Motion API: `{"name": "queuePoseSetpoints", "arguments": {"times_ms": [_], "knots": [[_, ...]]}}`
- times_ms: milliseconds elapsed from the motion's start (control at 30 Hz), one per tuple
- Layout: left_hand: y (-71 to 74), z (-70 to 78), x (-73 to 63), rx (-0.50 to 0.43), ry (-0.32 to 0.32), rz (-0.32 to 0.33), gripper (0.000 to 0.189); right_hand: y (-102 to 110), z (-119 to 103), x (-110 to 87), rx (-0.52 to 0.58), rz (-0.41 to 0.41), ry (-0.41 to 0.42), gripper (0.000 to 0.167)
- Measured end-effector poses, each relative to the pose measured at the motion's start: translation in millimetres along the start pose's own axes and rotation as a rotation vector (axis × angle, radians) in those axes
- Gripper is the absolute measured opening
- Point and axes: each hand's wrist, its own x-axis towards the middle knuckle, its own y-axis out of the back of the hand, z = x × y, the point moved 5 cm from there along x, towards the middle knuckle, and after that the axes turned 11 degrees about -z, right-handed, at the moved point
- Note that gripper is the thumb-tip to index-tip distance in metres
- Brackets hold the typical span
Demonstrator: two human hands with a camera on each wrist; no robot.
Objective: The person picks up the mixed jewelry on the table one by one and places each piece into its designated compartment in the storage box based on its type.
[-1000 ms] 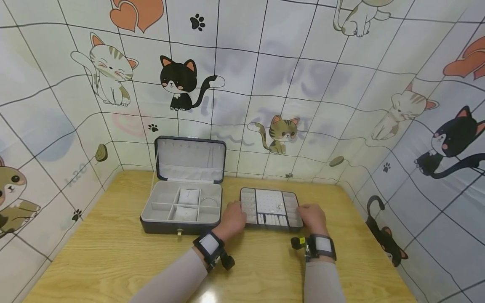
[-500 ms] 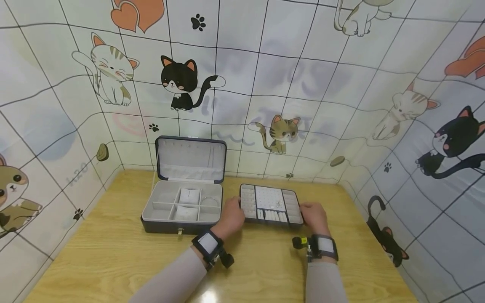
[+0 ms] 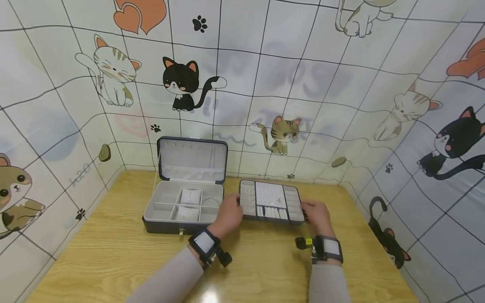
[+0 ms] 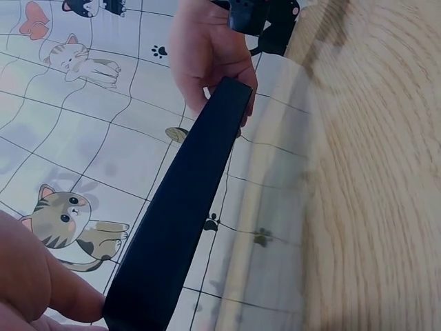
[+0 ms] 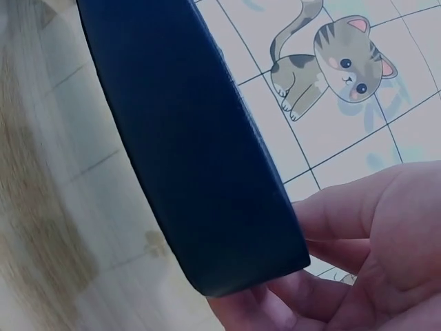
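Observation:
Both hands hold a shallow jewelry tray (image 3: 273, 220) with dark sides and a light lining. My left hand (image 3: 228, 213) grips its left end, and my right hand (image 3: 318, 216) grips the right end. Inside are small side compartments, a white panel (image 3: 268, 193) with tiny jewelry pieces, and a row of white rolls (image 3: 274, 213) along the front. From the left wrist, the dark side wall (image 4: 182, 207) shows raised over the table. The right wrist view has thumb and fingers (image 5: 331, 217) around one corner. Left of the tray stands an open jewelry box (image 3: 163, 227).
The box lid (image 3: 193, 160) leans up near the patterned back wall (image 3: 242, 75). Its divided base holds two white cushions (image 3: 191, 196) and a bracelet (image 3: 210, 200). The wooden table (image 3: 257, 265) runs toward me, with cat-print walls on both sides.
Both hands have raised the tray and shifted it slightly away from me, with its right end moving a little right. The jewelry box has stayed in place.

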Motion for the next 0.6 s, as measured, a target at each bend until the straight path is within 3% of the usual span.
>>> {"name": "queuePoseSetpoints", "arguments": {"times_ms": [600], "knots": [[24.0, 7.6, -6.5, 0.022, -0.028, 0.044, 0.042, -7, -19, -7.8, 0.051, 0.029, -0.018, 0.041]]}}
